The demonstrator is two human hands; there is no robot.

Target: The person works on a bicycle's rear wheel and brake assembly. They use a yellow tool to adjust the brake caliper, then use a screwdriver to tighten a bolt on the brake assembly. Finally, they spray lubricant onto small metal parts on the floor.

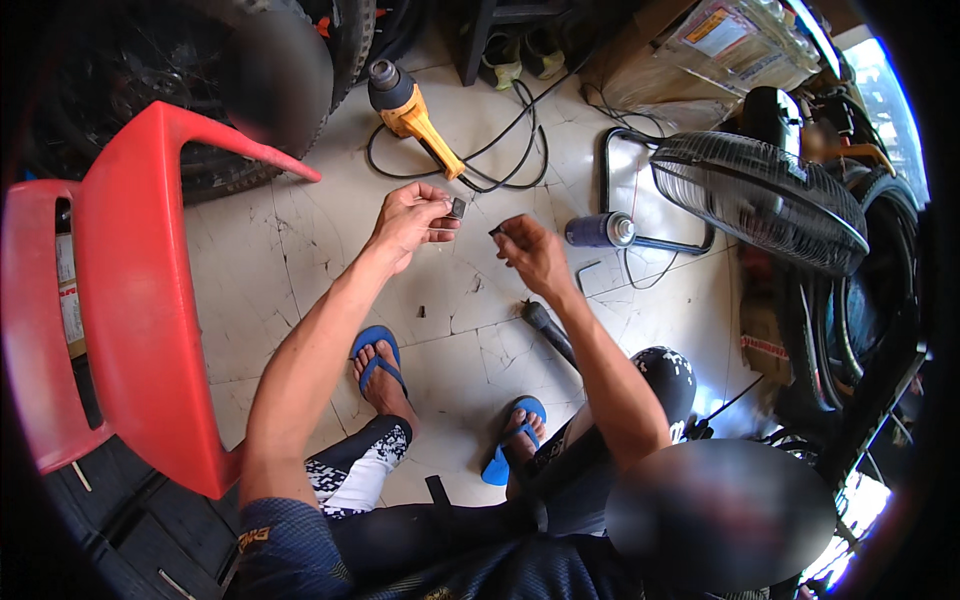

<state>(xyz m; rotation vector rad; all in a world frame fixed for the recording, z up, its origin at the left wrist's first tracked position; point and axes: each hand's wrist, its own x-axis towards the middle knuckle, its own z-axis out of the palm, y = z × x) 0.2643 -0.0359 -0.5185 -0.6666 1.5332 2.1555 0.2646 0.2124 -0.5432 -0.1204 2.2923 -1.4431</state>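
My left hand (pixel 412 222) pinches a small dark square piece (pixel 457 208) between thumb and fingers, out over the tiled floor. A little to its right, my right hand (pixel 533 252) is closed on a small black piece (pixel 495 231) whose tip shows past the fingers; its kind is too small to tell. The two hands are apart. Beyond my left hand lies a yellow and black heat gun (pixel 412 115) with its cable. Just right of my right hand is a spray can (pixel 600 230) lying on its side.
A black cylindrical tool handle (pixel 550 333) and a hex key (pixel 588 272) lie near my right forearm. A red plastic chair (pixel 140 300) stands at the left, a fan (pixel 765 195) at the right. Behind the chair is a tyre (pixel 345 60). A dark scrap (pixel 422 312) lies on the floor.
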